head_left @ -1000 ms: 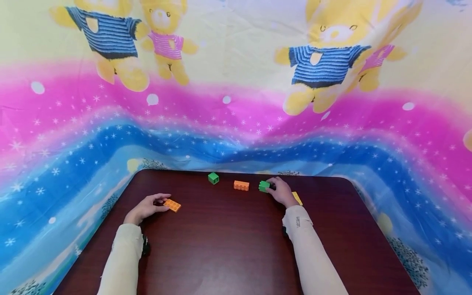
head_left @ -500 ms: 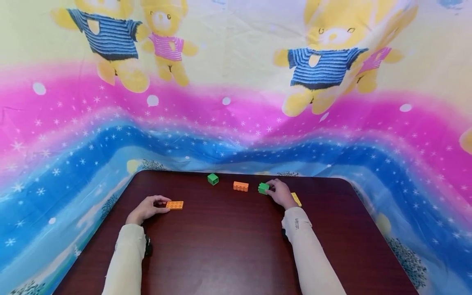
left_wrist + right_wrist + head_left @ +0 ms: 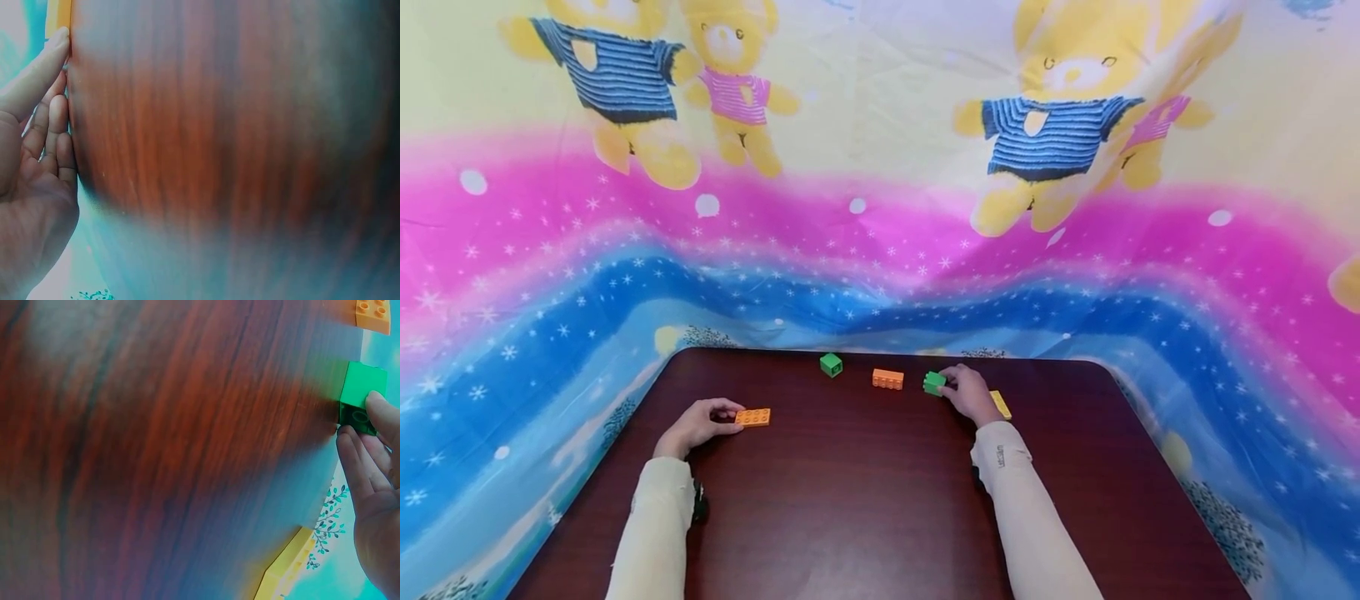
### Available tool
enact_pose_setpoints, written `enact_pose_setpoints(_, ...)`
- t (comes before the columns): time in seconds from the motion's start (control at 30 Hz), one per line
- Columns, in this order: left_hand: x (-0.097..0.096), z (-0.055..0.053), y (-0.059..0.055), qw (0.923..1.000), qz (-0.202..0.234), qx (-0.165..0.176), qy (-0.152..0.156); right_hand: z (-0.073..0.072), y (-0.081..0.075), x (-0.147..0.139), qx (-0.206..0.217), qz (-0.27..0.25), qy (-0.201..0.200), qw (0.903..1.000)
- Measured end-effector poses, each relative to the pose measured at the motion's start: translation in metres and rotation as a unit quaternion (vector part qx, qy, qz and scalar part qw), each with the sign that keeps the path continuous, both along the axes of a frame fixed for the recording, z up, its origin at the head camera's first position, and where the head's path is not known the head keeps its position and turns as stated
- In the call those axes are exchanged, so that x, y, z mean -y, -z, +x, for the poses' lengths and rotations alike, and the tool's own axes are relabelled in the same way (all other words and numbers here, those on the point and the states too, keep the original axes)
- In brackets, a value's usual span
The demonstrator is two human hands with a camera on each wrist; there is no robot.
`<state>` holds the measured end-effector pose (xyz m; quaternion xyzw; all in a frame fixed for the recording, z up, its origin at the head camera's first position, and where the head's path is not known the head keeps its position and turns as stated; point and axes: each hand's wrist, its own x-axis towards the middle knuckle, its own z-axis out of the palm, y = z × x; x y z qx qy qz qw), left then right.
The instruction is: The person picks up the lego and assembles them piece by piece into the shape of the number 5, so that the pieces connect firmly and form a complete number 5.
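Note:
My left hand (image 3: 698, 425) pinches the left end of a flat yellow-orange toy brick (image 3: 755, 417), which lies studs up on the left of the table. In the left wrist view only a bit of this brick (image 3: 59, 17) shows, by the thumb tip. Across the table, my right hand (image 3: 967, 394) holds a green toy brick (image 3: 933, 382) between thumb and fingers. That brick lies on its side, studs facing left; the right wrist view shows its hollow underside toward the fingers. An orange brick (image 3: 888, 379) lies on its side just left of it.
Farther left near the back edge sits another green brick (image 3: 831, 365). Behind my right wrist lies a yellow brick (image 3: 1002, 405), partly covered. The dark brown table (image 3: 842, 500) meets a patterned cloth (image 3: 865, 283) hanging along its back and sides.
The flat yellow-orange brick has turned in my left hand from slanting to lying nearly straight left to right. My right hand and the green brick have come very slightly nearer.

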<state>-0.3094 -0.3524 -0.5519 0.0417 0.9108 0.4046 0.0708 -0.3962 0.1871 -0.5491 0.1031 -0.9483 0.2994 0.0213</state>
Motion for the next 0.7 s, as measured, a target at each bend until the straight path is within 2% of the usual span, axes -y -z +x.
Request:
enact_pose_setpoints(0.2,-0.002,-0.002,-0.001,1.0,-0.005,0.001,-0.003,0.003,0.0,0.001,0.0,-0.002,0.007,1.0)
enact_pose_setpoints(0.43,-0.01,-0.004,-0.008,0.9996,-0.024,-0.015,-0.004,0.002,0.0,0.002,-0.005,-0.004,0.01,0.9999)
enact_pose_setpoints(0.53,-0.015,-0.003,-0.01,0.9994,-0.026,-0.014,-0.016,0.001,0.001,0.002,-0.005,-0.005,0.009,0.9999)
enact_pose_setpoints(0.7,-0.03,-0.002,-0.015,0.9993,-0.026,-0.025,-0.012,0.002,0.002,0.001,-0.007,-0.002,0.012,0.9999)
